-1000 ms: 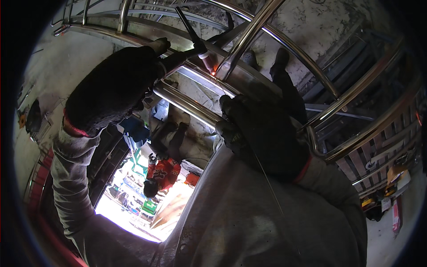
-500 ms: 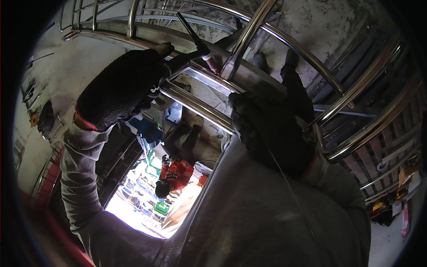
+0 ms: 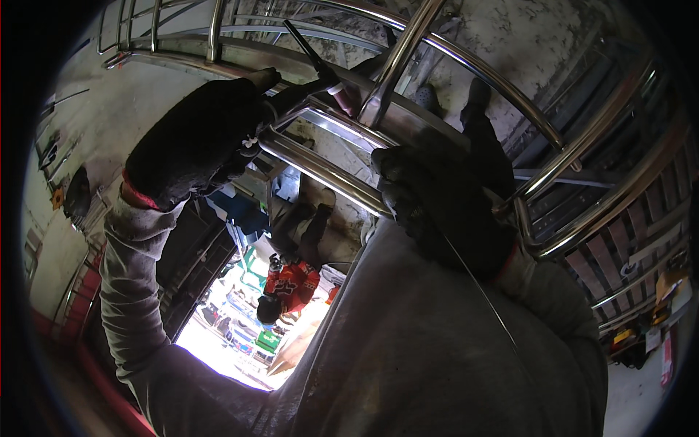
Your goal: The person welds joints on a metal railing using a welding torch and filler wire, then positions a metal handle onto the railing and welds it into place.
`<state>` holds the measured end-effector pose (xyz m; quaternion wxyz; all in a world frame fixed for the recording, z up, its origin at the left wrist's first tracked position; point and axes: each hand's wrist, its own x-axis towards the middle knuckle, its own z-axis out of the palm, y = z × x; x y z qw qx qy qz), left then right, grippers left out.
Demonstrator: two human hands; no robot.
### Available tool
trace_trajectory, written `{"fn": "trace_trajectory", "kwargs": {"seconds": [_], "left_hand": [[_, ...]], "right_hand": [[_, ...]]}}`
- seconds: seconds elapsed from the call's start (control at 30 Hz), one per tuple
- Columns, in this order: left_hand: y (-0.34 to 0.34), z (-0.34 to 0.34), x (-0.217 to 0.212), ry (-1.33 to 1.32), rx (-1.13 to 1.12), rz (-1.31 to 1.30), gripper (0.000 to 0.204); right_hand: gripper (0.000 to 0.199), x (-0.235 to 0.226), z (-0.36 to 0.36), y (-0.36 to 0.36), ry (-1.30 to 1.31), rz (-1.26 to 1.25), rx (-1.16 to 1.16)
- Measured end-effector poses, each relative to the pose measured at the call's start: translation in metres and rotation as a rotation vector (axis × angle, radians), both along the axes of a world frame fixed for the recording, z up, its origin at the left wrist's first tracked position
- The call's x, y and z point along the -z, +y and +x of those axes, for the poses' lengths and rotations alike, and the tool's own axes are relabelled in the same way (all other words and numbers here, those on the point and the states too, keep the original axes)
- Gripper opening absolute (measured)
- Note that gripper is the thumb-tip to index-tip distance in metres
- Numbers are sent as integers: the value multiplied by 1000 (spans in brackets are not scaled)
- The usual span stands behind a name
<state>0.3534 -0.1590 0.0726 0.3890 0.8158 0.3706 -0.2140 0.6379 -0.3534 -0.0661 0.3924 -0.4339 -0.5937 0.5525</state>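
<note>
My left hand (image 3: 200,138), in a dark glove with a red cuff, is closed around a welding torch (image 3: 314,69) whose tip meets a joint of the shiny steel railing (image 3: 320,167). My right hand (image 3: 444,200), also in a dark glove, rests against the railing's tubes and pinches a thin filler wire (image 3: 477,288) that trails back over my grey sleeve. Where the wire's front end lies is hidden by the glove. A slanted upright tube (image 3: 408,40) rises just beyond the torch.
Curved railing bars (image 3: 510,102) arc across the upper right, with a concrete wall behind. Between my arms a person in a red shirt (image 3: 291,284) is seen by a bright patch of floor. Stacked metal bars (image 3: 619,262) lie at the right.
Both hands keep their grips at the same joint. The whole view has drifted a little, with the left hand and torch now slightly farther right in the picture.
</note>
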Motion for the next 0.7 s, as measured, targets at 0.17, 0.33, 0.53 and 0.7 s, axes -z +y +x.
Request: {"fn": "trace_trajectory", "kwargs": {"seconds": [0.17,0.33,0.53,0.7], "left_hand": [[-8,9,-4,237,-303,-165,36],[-3,25,-10,281,-587,-346,32],[-12,43,-13,374,-543,-194,29],[2,5,12,-61,95,13,45]], "right_hand": [[25,-1,-2,-4,6,-107,1],[26,1,0,-3,-85,61,81],[25,6,-4,-2,-142,149,142],[22,3,-2,0,-97,47,81]]}}
